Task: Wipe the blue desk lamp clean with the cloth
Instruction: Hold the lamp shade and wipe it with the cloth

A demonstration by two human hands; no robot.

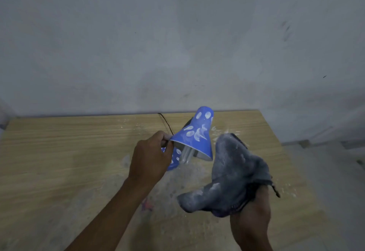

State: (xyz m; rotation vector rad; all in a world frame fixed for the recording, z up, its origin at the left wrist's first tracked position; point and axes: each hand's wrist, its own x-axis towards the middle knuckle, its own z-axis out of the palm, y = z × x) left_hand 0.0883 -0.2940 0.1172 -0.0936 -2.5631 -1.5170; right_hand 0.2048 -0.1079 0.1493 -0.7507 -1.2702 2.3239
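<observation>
Nearest to the camera, at the lower right, the right hand [250, 209] is seen, and a grey cloth [233, 175] is gripped in it; the fingers are curled round the bunched lower part of the cloth, though most of them are hidden by the fabric. The cloth stands up from the hand, is dusted with white powder, and its upper edge is held just beside the right side of the lamp shade, but it cannot be told whether the two are touching. To the left, the left hand [152, 157] is reached out over the table, and the near left rim of the shade is pinched between the thumb and the curled fingers. The blue lamp [194, 134] is found at the middle of the table, towards its far edge; its cone-shaped shade is tilted, with the wide opening turned down and towards the camera, and white smears are spread over its blue surface. Inside the opening a white tube bulb [186, 154] is visible. A part of the blue base [173, 160] is seen under the shade, partly covered by the left hand. A thin dark cord [165, 122] is led from the lamp to the far edge of the table. The wooden table [69, 152] is sprinkled with white powder around the lamp, and behind it a grey wall [177, 43] is standing.
</observation>
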